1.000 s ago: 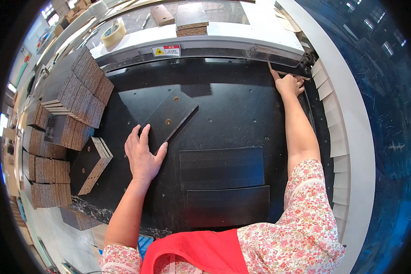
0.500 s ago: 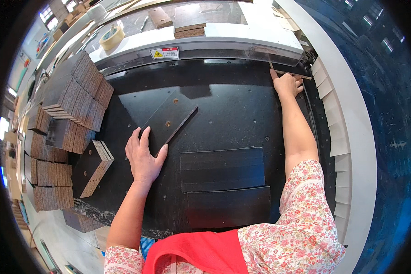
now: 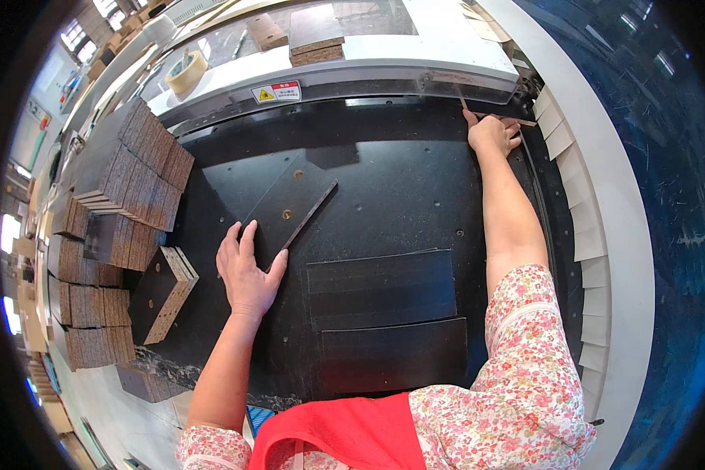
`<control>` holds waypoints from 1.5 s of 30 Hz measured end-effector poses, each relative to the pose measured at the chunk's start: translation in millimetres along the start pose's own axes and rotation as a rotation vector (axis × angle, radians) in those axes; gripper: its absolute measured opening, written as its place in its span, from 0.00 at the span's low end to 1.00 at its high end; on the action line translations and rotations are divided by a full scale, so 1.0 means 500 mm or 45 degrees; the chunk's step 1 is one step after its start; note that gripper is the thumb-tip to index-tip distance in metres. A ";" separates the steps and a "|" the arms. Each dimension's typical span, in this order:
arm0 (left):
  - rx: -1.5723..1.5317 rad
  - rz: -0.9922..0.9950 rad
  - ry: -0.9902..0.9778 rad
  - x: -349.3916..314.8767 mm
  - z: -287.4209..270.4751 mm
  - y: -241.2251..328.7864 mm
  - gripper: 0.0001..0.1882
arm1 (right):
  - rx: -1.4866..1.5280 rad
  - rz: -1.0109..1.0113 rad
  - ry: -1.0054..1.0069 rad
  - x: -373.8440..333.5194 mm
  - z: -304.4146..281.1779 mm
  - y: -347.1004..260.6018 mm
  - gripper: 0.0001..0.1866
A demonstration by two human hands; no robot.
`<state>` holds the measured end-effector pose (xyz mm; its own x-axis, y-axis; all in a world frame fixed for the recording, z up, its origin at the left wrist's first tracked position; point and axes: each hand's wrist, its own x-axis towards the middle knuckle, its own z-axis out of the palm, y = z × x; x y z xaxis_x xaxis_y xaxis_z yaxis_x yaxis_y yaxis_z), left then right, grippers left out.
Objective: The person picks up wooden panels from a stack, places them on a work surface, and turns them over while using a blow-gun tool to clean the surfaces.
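Observation:
My left hand [image 3: 247, 270] lies with fingers spread on the near end of a dark panel [image 3: 296, 188], its thumb along the panel's right edge. This panel lies slanted on the black machine table [image 3: 392, 204] and has small round holes. My right arm reaches to the far right corner. There my right hand [image 3: 493, 135] is closed on the near edge of another dark board [image 3: 517, 119], most of which is hidden under the machine's front beam [image 3: 368, 82]. Two dark rectangular pieces [image 3: 384, 290] lie between my arms, close to my body.
Stacks of dark-faced chipboard blocks [image 3: 137, 160] stand at the left, with a few drilled boards [image 3: 164, 294] leaning beside them. A tape roll [image 3: 186, 72] and more boards [image 3: 316, 35] sit beyond the beam. A white pleated guard [image 3: 583, 204] borders the right side.
The whole view has shifted slightly. Both hands stay in nearly the same places on their boards, with no clear movement of the panels.

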<state>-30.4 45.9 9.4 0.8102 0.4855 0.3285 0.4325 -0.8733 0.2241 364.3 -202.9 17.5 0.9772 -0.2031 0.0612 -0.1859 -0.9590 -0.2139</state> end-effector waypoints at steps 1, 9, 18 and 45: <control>-0.005 -0.002 0.000 0.001 -0.002 0.002 0.35 | 0.000 -0.001 -0.008 0.002 0.000 0.001 0.44; -0.021 -0.011 -0.003 0.000 -0.001 0.003 0.36 | -0.004 -0.010 0.006 0.009 0.008 0.005 0.46; -0.059 -0.021 -0.012 0.005 -0.004 -0.001 0.36 | -0.031 0.000 0.002 0.012 0.011 -0.001 0.46; -0.581 -0.032 0.100 0.071 0.045 0.014 0.40 | -0.103 -2.514 0.356 -0.391 -0.034 -0.229 0.10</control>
<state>10.1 56.0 2.0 0.7616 0.5230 0.3826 0.2186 -0.7631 0.6081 193.0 -56.6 46.7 -0.2391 0.9412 0.2388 0.9207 0.1416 0.3638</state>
